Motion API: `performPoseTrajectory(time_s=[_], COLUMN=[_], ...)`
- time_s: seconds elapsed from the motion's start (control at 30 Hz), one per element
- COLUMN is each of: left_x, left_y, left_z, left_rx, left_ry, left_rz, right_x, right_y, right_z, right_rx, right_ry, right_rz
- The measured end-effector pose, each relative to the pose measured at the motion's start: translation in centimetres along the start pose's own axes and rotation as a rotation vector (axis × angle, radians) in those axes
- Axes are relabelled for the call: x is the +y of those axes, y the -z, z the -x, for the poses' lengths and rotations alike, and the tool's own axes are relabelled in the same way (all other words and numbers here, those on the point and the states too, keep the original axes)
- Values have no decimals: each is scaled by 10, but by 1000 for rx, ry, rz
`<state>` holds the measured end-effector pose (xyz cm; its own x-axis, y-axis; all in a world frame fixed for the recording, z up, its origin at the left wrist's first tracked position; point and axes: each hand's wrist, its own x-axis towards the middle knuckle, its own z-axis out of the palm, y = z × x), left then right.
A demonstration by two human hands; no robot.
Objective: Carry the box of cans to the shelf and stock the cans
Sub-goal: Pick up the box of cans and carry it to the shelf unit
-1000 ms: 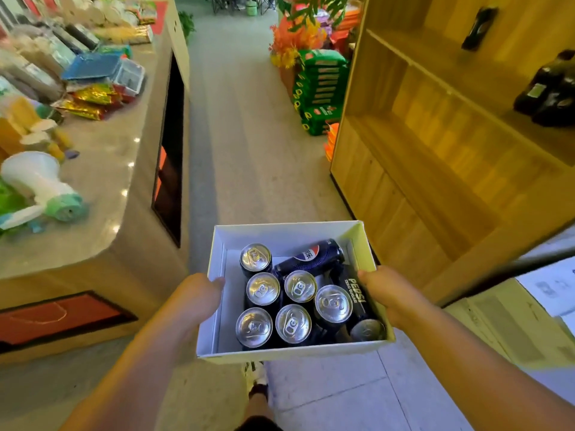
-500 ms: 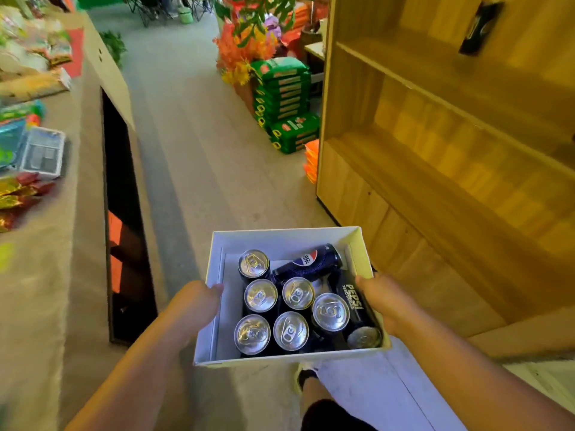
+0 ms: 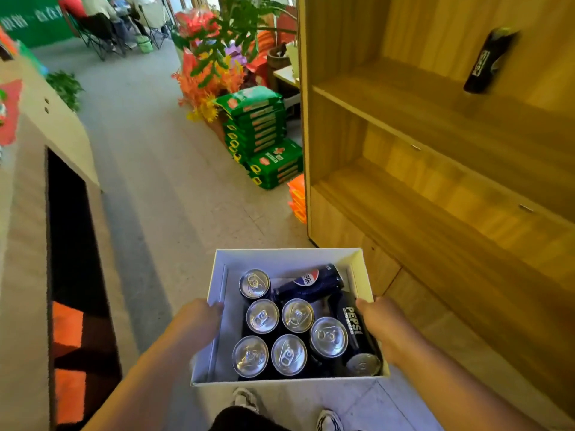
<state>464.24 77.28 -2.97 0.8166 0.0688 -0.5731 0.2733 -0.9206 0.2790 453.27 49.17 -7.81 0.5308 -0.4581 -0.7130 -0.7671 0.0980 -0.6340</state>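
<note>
Glossy metal cans (image 3: 297,315); matt card box (image 3: 217,275); wood-grain shelf (image 3: 435,213).

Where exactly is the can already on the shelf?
In the head view, upper right: the dark can stands alone on the wooden shelf unit's upper board.

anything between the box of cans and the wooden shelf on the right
Nothing visible does. The box, held by the left hand and right hand, is beside the shelf, whose near boards are bare; one dark can stands higher up.
</note>
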Motion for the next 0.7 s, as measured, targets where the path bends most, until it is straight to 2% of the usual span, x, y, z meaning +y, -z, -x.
performPoseTrajectory(time_s=[0.07,0.23,0.4,0.63,0.7], left_x=[17,62,109,171,186], left_y=[11,30,62,92,93], left_z=[-37,-132,-224,-344,-364], left_rx=[-32,-64,-100,-144,-170], left_ry=[-98,-160,-295,-463,-471], left_rz=[-66,-61,-249,-389,-353], right_x=[-19,-54,-94,-144,-151], right_y=[-7,-32,-68,-115,-122], right_z=[-22,-76,-115,-150,-161], right_rx=[43,150,275,419,424], right_ry=[-2,-45,-150,-218,-251], right_rz=[-17,-74,-145,-341,-410])
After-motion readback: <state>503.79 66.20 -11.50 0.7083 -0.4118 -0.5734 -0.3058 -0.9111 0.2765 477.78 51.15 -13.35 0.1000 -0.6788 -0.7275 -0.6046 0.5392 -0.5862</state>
